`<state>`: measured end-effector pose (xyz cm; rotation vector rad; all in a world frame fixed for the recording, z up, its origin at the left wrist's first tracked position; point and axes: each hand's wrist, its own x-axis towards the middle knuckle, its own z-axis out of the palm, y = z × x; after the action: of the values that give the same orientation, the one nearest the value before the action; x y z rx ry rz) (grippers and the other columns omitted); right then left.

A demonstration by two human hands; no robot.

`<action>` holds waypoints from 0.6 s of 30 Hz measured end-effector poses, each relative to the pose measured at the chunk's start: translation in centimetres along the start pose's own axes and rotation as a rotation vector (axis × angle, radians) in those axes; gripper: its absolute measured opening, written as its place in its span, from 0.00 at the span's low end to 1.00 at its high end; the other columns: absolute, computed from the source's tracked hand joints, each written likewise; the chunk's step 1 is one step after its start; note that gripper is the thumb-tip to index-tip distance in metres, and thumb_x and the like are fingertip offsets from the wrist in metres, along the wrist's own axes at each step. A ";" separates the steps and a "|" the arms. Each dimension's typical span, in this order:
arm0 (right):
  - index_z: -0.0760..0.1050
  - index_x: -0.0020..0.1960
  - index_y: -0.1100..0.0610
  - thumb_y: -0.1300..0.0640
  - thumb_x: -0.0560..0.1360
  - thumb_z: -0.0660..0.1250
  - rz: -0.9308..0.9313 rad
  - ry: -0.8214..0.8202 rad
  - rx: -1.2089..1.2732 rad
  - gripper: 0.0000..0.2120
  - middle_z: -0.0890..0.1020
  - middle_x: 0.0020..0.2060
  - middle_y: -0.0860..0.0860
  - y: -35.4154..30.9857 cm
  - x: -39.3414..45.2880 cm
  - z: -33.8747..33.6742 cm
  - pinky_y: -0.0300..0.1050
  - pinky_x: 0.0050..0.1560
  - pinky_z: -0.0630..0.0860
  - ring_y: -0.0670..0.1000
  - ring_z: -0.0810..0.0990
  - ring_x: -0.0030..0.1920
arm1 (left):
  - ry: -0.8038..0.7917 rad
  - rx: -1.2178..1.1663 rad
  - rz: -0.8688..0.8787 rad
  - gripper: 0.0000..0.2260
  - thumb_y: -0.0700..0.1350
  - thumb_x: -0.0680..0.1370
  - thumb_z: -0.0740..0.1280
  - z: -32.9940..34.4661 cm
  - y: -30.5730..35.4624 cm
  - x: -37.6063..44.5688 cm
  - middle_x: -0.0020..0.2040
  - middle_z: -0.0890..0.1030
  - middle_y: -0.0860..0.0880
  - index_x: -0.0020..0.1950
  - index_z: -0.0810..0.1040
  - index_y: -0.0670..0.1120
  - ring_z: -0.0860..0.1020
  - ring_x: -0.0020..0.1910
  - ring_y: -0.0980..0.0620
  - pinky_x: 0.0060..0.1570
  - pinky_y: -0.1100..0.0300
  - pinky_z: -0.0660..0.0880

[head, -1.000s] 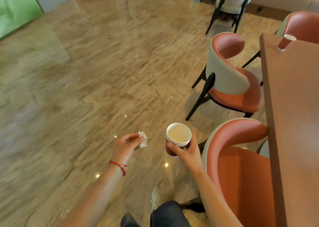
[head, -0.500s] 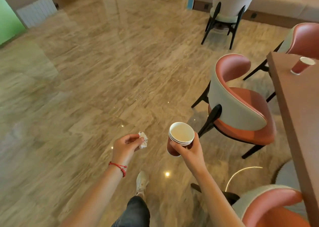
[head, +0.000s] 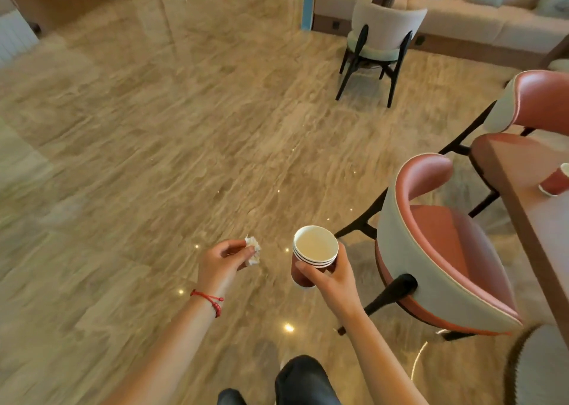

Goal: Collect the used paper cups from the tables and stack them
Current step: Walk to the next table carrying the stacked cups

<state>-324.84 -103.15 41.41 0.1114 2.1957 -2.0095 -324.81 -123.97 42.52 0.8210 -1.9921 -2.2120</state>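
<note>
Right hand (head: 331,276) grips stacked cups (head: 312,255); left hand (head: 220,263) pinches tissue (head: 254,250)

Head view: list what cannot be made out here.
- Cup on the table: cut off by the right frame edge; contents unseen.
- Stack of cups: lower part covered by the right hand.
- White wad: half hidden in the left hand; too small to identify.

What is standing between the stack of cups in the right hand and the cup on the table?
In the head view, a chair stands between the stack of cups and the cup on the table.
</note>
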 end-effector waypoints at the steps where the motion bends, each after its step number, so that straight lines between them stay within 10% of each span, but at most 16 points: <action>1: 0.68 0.57 0.40 0.54 0.65 0.78 -0.007 0.013 -0.004 0.27 0.79 0.50 0.36 0.0 2.1 0.0 0.27 0.45 0.74 0.35 0.77 0.53 | -0.005 0.002 0.002 0.06 0.35 0.69 0.73 0.8 0.3 1.9 0.35 0.83 0.49 0.39 0.81 0.46 0.81 0.34 0.56 0.32 0.68 0.77; 18: 0.69 0.58 0.41 0.43 0.58 0.76 -0.032 0.001 -0.026 0.31 0.80 0.50 0.38 -6.9 39.2 -1.0 0.29 0.45 0.74 0.37 0.78 0.51 | 0.041 -0.055 -0.006 0.06 0.36 0.68 0.74 14.1 11.6 33.6 0.37 0.83 0.48 0.40 0.82 0.46 0.82 0.35 0.55 0.33 0.68 0.77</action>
<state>-364.57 -104.98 41.59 0.0748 2.2372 -1.9969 -362.99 -125.88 42.19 0.8595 -1.9043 -2.2235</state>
